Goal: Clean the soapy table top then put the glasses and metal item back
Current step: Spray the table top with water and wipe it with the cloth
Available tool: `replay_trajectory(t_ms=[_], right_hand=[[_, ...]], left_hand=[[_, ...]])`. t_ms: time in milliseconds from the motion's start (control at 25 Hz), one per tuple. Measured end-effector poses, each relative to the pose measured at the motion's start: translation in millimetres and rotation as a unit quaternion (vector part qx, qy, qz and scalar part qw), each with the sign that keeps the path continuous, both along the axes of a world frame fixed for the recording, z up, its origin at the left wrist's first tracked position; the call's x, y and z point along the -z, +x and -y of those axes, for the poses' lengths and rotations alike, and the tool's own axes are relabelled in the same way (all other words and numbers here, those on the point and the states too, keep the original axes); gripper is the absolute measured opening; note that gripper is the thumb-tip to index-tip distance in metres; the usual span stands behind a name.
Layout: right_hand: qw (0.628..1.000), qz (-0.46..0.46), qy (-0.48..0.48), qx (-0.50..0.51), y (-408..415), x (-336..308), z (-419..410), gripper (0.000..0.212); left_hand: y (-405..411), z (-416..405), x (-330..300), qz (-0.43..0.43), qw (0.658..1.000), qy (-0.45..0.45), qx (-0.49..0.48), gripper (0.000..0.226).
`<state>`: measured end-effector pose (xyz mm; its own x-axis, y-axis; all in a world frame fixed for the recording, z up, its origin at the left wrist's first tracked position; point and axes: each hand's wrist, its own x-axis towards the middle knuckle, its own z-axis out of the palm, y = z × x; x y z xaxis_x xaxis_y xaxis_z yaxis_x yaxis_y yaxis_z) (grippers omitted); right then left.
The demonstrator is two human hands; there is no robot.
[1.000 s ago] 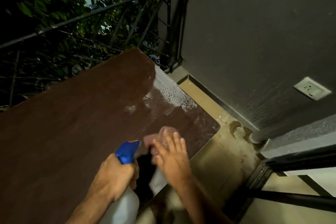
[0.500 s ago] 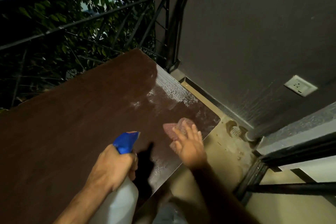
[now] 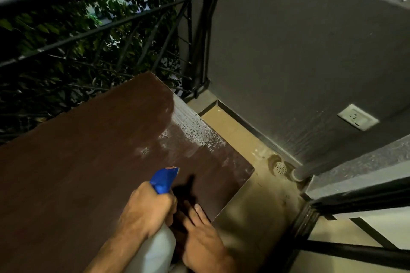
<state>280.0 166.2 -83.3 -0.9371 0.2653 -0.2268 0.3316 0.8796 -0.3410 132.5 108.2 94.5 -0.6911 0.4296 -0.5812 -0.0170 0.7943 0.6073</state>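
Head view looks down on a dark brown bench [image 3: 77,173] standing against a black metal railing [image 3: 111,22], with leafy branches beyond the bars. White soapy foam [image 3: 197,137] speckles the bench's far right corner — thickest along the right edge, thinning into wet smears toward the middle of the top.

Of the two hands, the left hand [image 3: 147,208] is curled round the neck of a white spray bottle [image 3: 155,250], whose blue trigger head [image 3: 164,178] points forward over the bench; the bottle casts a dark shadow on the wood just to its right. The right hand [image 3: 199,239] lies at the bench's near right corner, fingers stretched forward and flat, one fingertip lit at the shadow's edge. Whether a cloth sits beneath it cannot be told — the spot under the palm is in deep shadow.

To the right of the bench is a tan tiled floor [image 3: 241,201] with a small round drain cover [image 3: 280,168] near the foot of a grey wall [image 3: 288,51]. A white wall socket [image 3: 357,117] is set low in that wall. The glasses and the metal item do not show anywhere in this view.
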Motion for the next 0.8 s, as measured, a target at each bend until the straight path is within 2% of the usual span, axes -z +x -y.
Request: replay_trajectory(t_ms=[80, 160, 240, 360, 480, 560, 640, 720, 800], right_hand=[[0.999, -0.005, 0.018, -0.034, -4.8, -2.7, -16.1, 0.059], [0.994, -0.014, 0.057, -0.089, -12.3, -2.3, -52.3, 0.048], [0.998, -0.023, 0.052, -0.03, -26.5, -4.9, -101.6, 0.041], [0.993, -0.025, 0.069, 0.093, -67.4, -6.8, -172.7, 0.055], [0.989, 0.008, 0.051, 0.142, -120.0, -17.3, -196.4, 0.056], [0.993, 0.025, 0.065, 0.096, -140.3, -21.5, -176.9, 0.056], [0.998, 0.015, 0.063, -0.025, -136.3, -19.2, -135.4, 0.053], [0.976, 0.002, 0.115, -0.187, -108.3, -10.4, -87.9, 0.046], [0.956, 0.033, 0.157, -0.247, -87.0, -6.6, -59.2, 0.035]], left_hand=[[-3.3, -13.7, 2.4, -0.008, 1.0, -0.01, -0.009, 0.024], [-6.8, -22.7, 2.3, -0.003, 1.0, -0.013, -0.027, 0.022], [-10.5, -25.8, 0.4, -0.004, 0.999, -0.017, -0.049, 0.019], [-16.7, -23.0, -4.1, 0.001, 0.998, -0.013, -0.062, 0.017], [-22.7, -20.2, -13.8, -0.009, 0.997, -0.002, -0.081, 0.015], [-27.6, -18.6, -19.0, -0.011, 0.995, 0.005, -0.102, 0.024], [-32.6, -18.6, -23.5, -0.011, 0.994, 0.003, -0.109, 0.026], [-40.6, -18.7, -20.5, -0.016, 0.993, 0.004, -0.117, 0.023], [-50.7, -17.9, -13.1, -0.021, 0.993, -0.011, -0.116, 0.029]])
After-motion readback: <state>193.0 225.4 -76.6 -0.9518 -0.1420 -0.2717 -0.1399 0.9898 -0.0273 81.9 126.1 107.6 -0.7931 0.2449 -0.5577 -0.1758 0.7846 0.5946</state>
